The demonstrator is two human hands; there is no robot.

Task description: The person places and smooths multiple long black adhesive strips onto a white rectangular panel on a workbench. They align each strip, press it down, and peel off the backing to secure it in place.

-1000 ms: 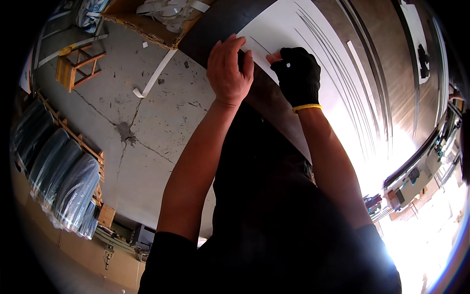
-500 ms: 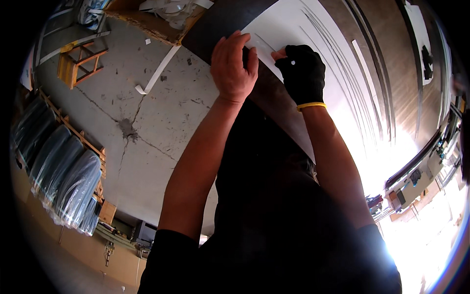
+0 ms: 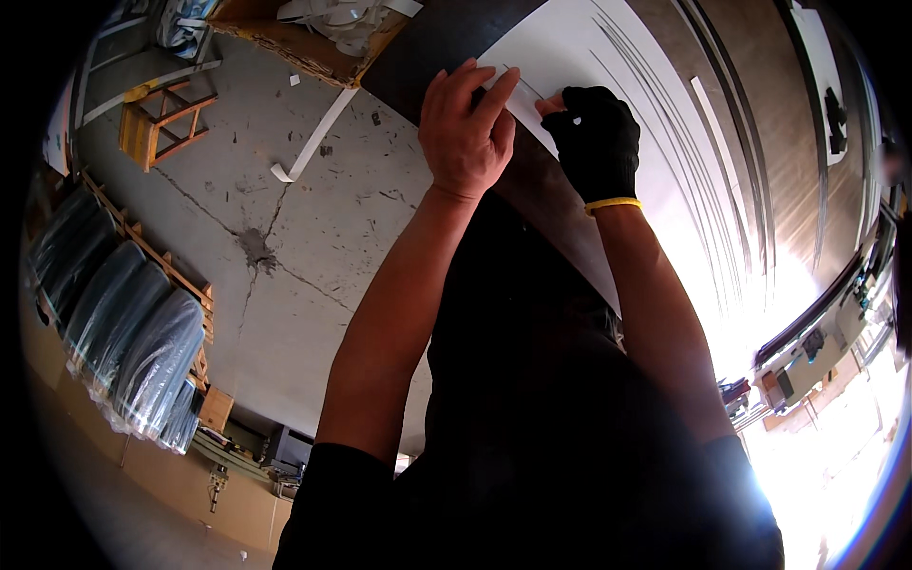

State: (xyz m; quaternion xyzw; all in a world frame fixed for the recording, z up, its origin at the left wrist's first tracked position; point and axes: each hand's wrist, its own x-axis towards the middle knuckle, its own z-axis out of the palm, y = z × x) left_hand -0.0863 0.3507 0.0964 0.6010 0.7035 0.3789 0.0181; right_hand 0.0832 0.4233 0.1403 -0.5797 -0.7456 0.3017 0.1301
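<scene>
A large white sheet (image 3: 541, 47) with several long, thin dark lines along it lies on a dark brown table (image 3: 437, 43). My bare left hand (image 3: 465, 133) is at the sheet's near-left edge, its fingers apart and the index fingertip over the white surface. I see nothing held in it. To its right, my right hand (image 3: 598, 138) wears a black glove with a yellow cuff, bare fingertips poking out. Its fingers are curled together over the sheet. Whatever they may pinch is hidden or too small to name.
An open cardboard box (image 3: 304, 57) of white scraps stands at the far left. A white strip (image 3: 321, 133) lies on the cracked concrete floor, near a wooden stool (image 3: 161, 123). Plastic-wrapped dark panels (image 3: 133, 313) lean on a wooden rack at left. Bright light washes the right side.
My left hand has shifted slightly right, and its index finger now stretches farther over the sheet, more apart from the thumb. The right hand stays curled; the whole view has shifted a little.
</scene>
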